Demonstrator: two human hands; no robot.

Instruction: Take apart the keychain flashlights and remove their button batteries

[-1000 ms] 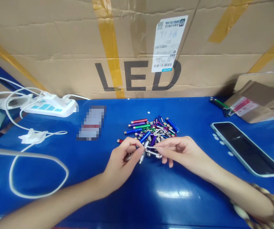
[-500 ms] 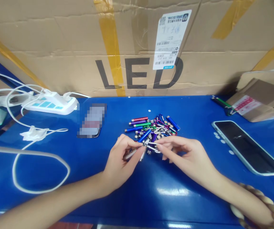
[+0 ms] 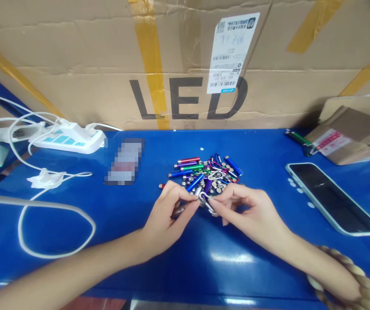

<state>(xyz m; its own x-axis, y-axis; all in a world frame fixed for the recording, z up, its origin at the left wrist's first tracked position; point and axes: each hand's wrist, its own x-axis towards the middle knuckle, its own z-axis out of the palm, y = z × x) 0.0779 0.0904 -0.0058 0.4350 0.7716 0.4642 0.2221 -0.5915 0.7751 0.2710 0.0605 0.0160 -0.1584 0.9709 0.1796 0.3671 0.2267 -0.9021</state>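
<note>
My left hand [image 3: 164,219] is closed, with a slim silver tube [image 3: 179,209] tucked under its curled fingers. Its thumb and index fingertip pinch a tiny metal part at the near end of a silver carabiner [image 3: 210,206]. From the other side, the thumb and index finger of my right hand [image 3: 252,211] grip the same carabiner. Fingertips hide how the parts join. Just beyond both hands lies a pile of coloured metal tubes, among them a blue tube [image 3: 195,183] and a red tube [image 3: 189,160], mixed with button cells [image 3: 219,188] and carabiner clips [image 3: 216,175].
A phone in a pale case [image 3: 333,198] lies to the right, near a brown carton [image 3: 349,133]. Left are a blurred-out phone [image 3: 125,161], a white power strip [image 3: 69,140] and a looping white cable [image 3: 57,207]. A large cardboard box [image 3: 101,94] stands behind the blue table [image 3: 236,275].
The carabiner has swung from nearly level to slanting down to the right. My left hand has shifted slightly right, and a red tube end now shows beyond it.
</note>
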